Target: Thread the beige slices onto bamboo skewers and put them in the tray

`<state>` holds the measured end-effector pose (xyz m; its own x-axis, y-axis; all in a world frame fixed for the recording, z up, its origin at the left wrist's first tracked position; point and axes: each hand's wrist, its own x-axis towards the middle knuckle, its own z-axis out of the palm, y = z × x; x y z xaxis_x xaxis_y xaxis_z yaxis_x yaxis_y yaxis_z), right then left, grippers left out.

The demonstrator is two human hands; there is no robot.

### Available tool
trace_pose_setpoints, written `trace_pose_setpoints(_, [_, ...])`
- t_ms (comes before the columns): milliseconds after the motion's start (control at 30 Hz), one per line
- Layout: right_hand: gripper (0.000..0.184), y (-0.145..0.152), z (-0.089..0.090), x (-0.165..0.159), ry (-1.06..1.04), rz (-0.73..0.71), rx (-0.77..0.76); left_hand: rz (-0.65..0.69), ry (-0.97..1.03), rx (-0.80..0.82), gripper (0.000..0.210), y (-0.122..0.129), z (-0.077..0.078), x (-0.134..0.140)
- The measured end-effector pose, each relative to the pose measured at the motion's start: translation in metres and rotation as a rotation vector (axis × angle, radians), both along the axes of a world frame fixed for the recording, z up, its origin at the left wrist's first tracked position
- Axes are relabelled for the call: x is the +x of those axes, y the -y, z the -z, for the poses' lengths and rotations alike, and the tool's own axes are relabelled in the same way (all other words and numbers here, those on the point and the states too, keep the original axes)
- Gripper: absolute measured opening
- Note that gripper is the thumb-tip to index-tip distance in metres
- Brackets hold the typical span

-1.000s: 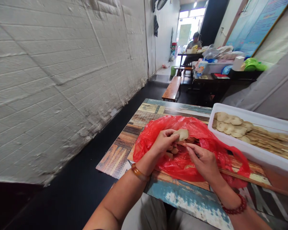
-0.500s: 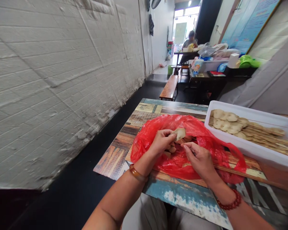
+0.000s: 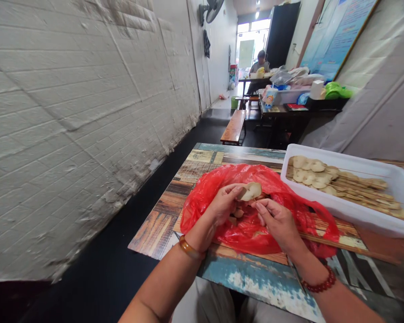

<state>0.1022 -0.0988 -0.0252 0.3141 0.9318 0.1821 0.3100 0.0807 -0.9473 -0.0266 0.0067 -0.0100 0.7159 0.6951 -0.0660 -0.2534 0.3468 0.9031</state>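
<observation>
Over an opened red plastic bag (image 3: 200, 197), my left hand (image 3: 224, 202) pinches a thin, pale, rounded food slice (image 3: 252, 191) between thumb and fingers. My right hand (image 3: 278, 220) is closed on a thin skewer, largely hidden by the fingers, whose visible end meets the slice's lower edge. How far it passes into the slice cannot be made out. More pale pieces (image 3: 237, 213) lie in the bag below the hands. To the right, a white plastic tub (image 3: 350, 220) holds skewered slices (image 3: 309, 172) laid in rows.
The bag rests on a patchwork-patterned table (image 3: 164, 211); long thin sticks (image 3: 326, 241) lie at its right. Beyond are a wooden bench (image 3: 234, 127) and a cluttered table (image 3: 272, 109). A person (image 3: 260, 65) sits farther back. A white brick-patterned wall (image 3: 87, 134) runs along the left.
The slice has turned, and more of its broad face shows. Both hands stay close together over the bag. The view has shifted slightly.
</observation>
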Motion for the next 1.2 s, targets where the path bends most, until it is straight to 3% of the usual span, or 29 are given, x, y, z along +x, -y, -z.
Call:
trace_pose_setpoints(233, [0.031, -0.002, 0.003, -0.005, 0.128, -0.022, -0.004, 0.046, -0.032, -0.068, 0.043, 0.004, 0.000, -0.002])
trace_pose_setpoints(500, [0.026, 0.002, 0.008, -0.005, 0.368, -0.017, 0.113, -0.195, -0.023, -0.019, 0.039, -0.007, -0.004, -0.009])
trace_pose_setpoints(767, [0.026, 0.005, 0.009, -0.006, 0.480, 0.047, 0.186, -0.174, -0.039, 0.004, 0.043, 0.002, -0.008, -0.008])
trace_pose_setpoints(1200, [0.027, 0.004, 0.004, -0.005, 0.434, 0.049, 0.113, -0.097, -0.137, 0.067, 0.046, 0.012, 0.001, 0.001])
